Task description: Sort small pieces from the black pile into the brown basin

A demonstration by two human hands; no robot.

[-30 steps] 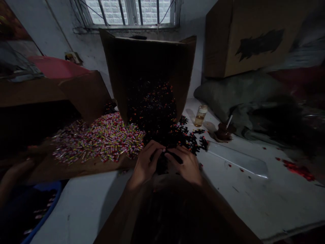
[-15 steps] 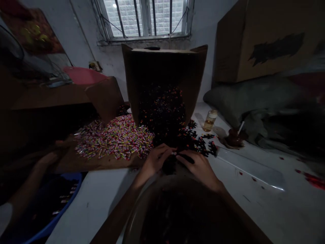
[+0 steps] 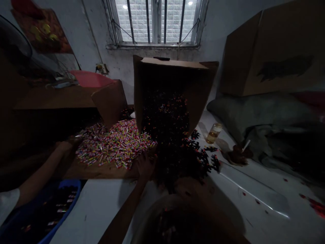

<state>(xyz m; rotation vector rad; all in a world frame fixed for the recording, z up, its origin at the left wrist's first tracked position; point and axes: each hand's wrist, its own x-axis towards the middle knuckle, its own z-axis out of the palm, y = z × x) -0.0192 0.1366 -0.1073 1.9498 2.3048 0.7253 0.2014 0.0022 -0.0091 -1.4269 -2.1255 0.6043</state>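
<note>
My left hand (image 3: 145, 165) reaches to the right edge of a heap of small pink, white and yellow printed tubes (image 3: 114, 142). Its fingers look stretched and slightly apart, touching the heap's edge; I see nothing held in them. Low in front of the dark heap, my right hand (image 3: 189, 188) hangs over the near rim of a large dark round container (image 3: 165, 206); shadow and blur hide its fingers. Small black pieces with orange and red tips (image 3: 167, 125) spill from a tipped cardboard box (image 3: 200, 101) onto the table, between and beyond my hands.
A co-worker's hand (image 3: 64, 146) is at the left end of the tube heap, above a blue basin (image 3: 76, 198). To the right are a glass jar of yellowish liquid (image 3: 213, 133), a brown lump with a white stick (image 3: 238, 155) and a long clear plastic piece (image 3: 254, 189).
My hands were together at the front of the black heap. The left has moved left to the tubes, the right down toward the container. The co-worker's hand has shifted up and right.
</note>
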